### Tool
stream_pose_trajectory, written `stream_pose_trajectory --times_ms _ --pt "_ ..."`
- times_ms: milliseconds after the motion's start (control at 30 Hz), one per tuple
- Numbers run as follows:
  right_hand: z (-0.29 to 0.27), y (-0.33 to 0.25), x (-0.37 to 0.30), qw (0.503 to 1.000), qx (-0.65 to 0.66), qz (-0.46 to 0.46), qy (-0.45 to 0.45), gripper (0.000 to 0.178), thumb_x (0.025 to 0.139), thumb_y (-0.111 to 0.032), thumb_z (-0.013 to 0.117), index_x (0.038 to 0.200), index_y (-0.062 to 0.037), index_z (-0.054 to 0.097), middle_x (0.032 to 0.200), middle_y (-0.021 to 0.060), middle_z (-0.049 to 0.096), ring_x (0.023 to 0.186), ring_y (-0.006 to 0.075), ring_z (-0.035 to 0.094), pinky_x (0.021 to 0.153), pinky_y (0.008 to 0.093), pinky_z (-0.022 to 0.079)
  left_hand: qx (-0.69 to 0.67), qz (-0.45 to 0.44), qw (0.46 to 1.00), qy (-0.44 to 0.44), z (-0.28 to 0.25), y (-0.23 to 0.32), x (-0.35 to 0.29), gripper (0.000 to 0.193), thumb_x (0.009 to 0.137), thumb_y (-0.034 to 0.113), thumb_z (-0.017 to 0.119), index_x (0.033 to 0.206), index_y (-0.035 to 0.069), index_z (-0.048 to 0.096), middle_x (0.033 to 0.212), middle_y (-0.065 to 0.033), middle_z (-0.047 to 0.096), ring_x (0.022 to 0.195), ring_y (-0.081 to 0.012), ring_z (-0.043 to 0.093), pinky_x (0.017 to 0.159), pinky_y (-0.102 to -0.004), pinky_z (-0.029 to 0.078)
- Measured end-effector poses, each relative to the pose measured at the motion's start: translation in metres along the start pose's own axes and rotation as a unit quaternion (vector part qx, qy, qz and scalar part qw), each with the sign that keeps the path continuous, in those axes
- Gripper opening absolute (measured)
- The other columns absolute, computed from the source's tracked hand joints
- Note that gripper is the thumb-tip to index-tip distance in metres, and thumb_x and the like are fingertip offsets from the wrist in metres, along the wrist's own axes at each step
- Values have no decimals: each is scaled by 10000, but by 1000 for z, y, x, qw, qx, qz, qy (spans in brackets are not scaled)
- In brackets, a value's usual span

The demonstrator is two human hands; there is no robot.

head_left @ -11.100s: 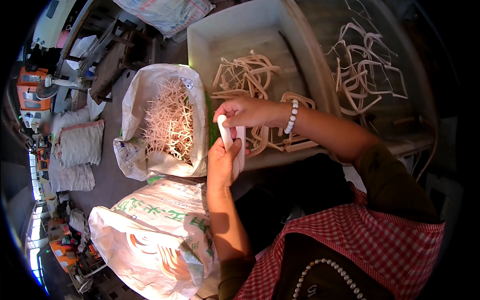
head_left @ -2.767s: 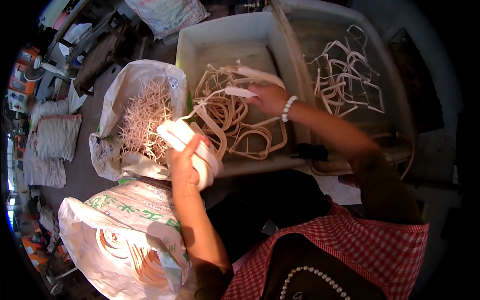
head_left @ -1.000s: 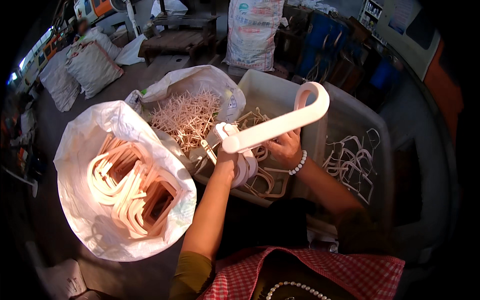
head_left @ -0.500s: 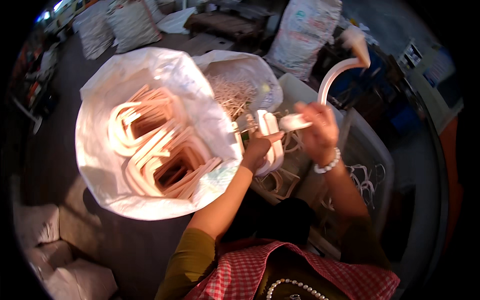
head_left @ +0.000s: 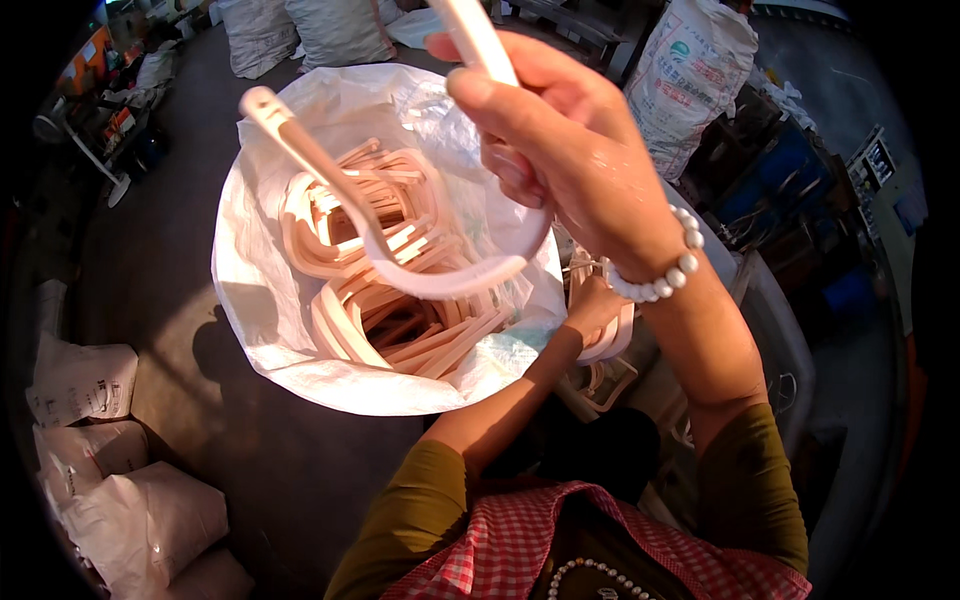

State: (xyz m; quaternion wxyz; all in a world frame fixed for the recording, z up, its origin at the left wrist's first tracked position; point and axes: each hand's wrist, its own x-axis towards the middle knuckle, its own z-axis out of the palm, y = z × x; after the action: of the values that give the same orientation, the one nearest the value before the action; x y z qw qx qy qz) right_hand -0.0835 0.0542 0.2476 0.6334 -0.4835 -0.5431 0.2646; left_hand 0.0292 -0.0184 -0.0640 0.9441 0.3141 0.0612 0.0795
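Raised close in front of me, my right hand point(head_left: 590, 140) is closed around a pale pink, U-shaped plastic strip point(head_left: 440, 283). One of its ends points up to the left, and the other passes the fingers and leaves the top of the picture. Below and behind my right wrist, my left hand point(head_left: 594, 305) is closed on a few similar U-shaped strips point(head_left: 618, 342); its fingertips are partly hidden. A white woven sack point(head_left: 250, 300), its mouth wide open, stands beneath the raised strip. Two bundles of pink U-shaped strips point(head_left: 350, 255) lie inside it.
A translucent tub point(head_left: 775, 300) stands to the right, partly behind my right arm. Full white sacks point(head_left: 345, 30) are at the back, another sack point(head_left: 695, 85) at the back right. Several white bags point(head_left: 150, 520) are piled at the lower left.
My right hand has come up and left, nearer to me, bringing the U-shaped strip over the open sack. My left hand stays low by its strips. The whole view has shifted somewhat.
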Motion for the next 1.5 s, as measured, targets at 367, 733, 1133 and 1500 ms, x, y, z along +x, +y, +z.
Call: stream_pose_trajectory --times_ms 367,733,1133,1500 --pt "-11 79 112 861 3 379 -339 268 923 -285 601 1054 -60 537 738 -15 537 473 1 399 354 147 264 226 -61 972 25 31 28 -38 410 741 72 719 1099 -71 579 1056 -107 616 981 -171 573 826 -282 455" --pt "5 172 184 824 -413 190 -337 444 957 -423 470 1204 -66 563 870 123 614 782 160 616 636 323 540 128 -17 991 19 45 14 -40 342 775 193 692 842 -118 567 770 -74 577 699 -127 521 572 -338 419" --pt "40 221 217 679 -654 116 -313 580 885 -431 524 1328 -67 430 1156 171 570 1027 267 579 851 380 476 103 -40 994 16 30 33 -38 288 793 162 678 889 -91 580 811 -75 593 722 -136 541 611 -322 431" --pt "23 212 182 694 -634 34 -339 126 763 -185 662 731 -76 717 705 88 694 631 199 670 566 354 517 64 -48 997 20 36 39 -40 245 810 134 665 931 -67 592 848 -76 609 743 -143 559 646 -307 441"
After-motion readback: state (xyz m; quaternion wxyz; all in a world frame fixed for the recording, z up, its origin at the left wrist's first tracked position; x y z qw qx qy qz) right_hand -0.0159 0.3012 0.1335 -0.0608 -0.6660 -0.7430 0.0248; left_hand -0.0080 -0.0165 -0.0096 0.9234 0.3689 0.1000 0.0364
